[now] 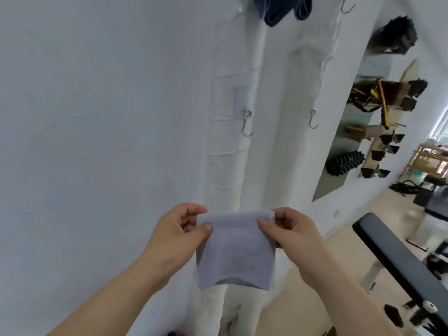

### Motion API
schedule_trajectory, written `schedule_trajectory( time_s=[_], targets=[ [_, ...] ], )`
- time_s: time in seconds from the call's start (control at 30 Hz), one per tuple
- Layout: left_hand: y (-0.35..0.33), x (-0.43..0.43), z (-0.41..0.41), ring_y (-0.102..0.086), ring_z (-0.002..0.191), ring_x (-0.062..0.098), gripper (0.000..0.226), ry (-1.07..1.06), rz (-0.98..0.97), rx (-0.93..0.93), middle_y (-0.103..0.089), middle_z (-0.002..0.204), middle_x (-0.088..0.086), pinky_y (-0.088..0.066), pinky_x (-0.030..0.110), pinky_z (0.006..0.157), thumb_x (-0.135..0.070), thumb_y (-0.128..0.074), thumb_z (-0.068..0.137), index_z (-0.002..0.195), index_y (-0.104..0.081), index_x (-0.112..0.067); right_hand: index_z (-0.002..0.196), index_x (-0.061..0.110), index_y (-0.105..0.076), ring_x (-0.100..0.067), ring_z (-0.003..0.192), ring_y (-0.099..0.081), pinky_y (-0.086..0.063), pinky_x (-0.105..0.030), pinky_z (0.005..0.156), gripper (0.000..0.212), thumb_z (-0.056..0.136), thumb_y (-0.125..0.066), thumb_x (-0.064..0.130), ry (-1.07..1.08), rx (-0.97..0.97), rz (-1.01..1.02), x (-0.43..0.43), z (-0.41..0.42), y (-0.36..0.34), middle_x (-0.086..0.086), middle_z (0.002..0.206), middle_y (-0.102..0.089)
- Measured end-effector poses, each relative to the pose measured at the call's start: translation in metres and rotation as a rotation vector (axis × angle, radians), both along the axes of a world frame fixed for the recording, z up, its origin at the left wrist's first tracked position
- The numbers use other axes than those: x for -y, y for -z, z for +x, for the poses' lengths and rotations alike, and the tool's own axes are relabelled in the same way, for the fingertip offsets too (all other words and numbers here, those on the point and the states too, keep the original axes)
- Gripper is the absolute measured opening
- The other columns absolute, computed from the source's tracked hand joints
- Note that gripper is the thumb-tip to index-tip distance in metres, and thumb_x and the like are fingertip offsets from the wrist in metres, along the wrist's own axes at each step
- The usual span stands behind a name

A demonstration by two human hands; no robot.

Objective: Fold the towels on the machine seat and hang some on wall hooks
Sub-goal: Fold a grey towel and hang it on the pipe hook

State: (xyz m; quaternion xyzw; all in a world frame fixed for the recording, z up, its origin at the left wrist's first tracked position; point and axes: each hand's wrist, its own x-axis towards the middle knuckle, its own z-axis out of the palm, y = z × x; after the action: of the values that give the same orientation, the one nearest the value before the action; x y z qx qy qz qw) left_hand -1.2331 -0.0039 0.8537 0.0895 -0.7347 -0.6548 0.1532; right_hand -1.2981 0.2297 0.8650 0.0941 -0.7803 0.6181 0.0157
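Observation:
A small folded grey towel [234,251] hangs in the air in front of the white wall, held by its top edge. My left hand [180,230] pinches the top left corner and my right hand [288,229] pinches the top right corner. Above them, two bare metal hooks hang on the wall: a left hook [246,124] and a right hook [313,118]. A dark blue towel [358,8] hangs at the top edge of the view. The black padded machine seat [397,258] runs along the lower right.
White wrapped pipes [232,166] run down the wall behind the hooks. A third hook [347,6] sits at the top right. A recessed rack [378,112] at the right holds gear and a black spiky roller [344,163]. Wooden floor lies below.

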Motion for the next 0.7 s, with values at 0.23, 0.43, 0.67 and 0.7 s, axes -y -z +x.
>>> schedule_trajectory(
  time_s=[0.23, 0.43, 0.67, 0.7],
  targets=[
    [-0.086, -0.004, -0.044, -0.073, 0.087, 0.020, 0.017, -0.031, -0.086, -0.198, -0.078, 0.089, -0.006, -0.061, 0.028, 0.082, -0.011, -0.076, 0.089, 0.098, -0.073, -0.025, 0.096, 0.024, -0.073, -0.025, 0.094, -0.071, -0.058, -0.043, 0.089, 0.005, 0.091, -0.075, 0.024, 0.031, -0.241, 0.018, 0.005, -0.059, -0.096, -0.007, 0.097, -0.076],
    [-0.158, -0.003, -0.086, -0.065, 0.079, 0.011, 0.018, -0.146, -0.247, -0.397, -0.073, 0.096, -0.001, -0.055, 0.018, 0.069, -0.015, -0.071, 0.092, 0.102, -0.068, -0.029, 0.099, 0.021, -0.068, -0.014, 0.084, -0.064, -0.054, -0.032, 0.080, 0.009, 0.095, -0.072, 0.029, -0.036, -0.383, -0.010, 0.015, -0.108, -0.169, -0.008, 0.099, -0.073],
    [-0.140, -0.004, -0.144, -0.063, 0.078, 0.012, 0.021, -0.220, -0.483, -0.337, -0.071, 0.088, -0.005, -0.052, 0.018, 0.066, -0.011, -0.068, 0.090, 0.091, -0.062, -0.031, 0.103, 0.009, -0.069, -0.019, 0.077, -0.056, -0.048, -0.031, 0.068, 0.018, 0.096, -0.070, 0.025, -0.079, -0.238, 0.064, 0.036, -0.186, -0.146, -0.009, 0.088, -0.064],
    [-0.135, -0.005, -0.149, -0.063, 0.077, 0.011, 0.021, -0.226, -0.484, -0.349, -0.070, 0.085, -0.005, -0.051, 0.017, 0.065, -0.011, -0.068, 0.090, 0.090, -0.062, -0.030, 0.104, 0.008, -0.068, -0.019, 0.076, -0.057, -0.048, -0.029, 0.067, 0.020, 0.097, -0.069, 0.027, -0.087, -0.202, 0.058, 0.040, -0.191, -0.139, -0.010, 0.089, -0.064]
  ],
)
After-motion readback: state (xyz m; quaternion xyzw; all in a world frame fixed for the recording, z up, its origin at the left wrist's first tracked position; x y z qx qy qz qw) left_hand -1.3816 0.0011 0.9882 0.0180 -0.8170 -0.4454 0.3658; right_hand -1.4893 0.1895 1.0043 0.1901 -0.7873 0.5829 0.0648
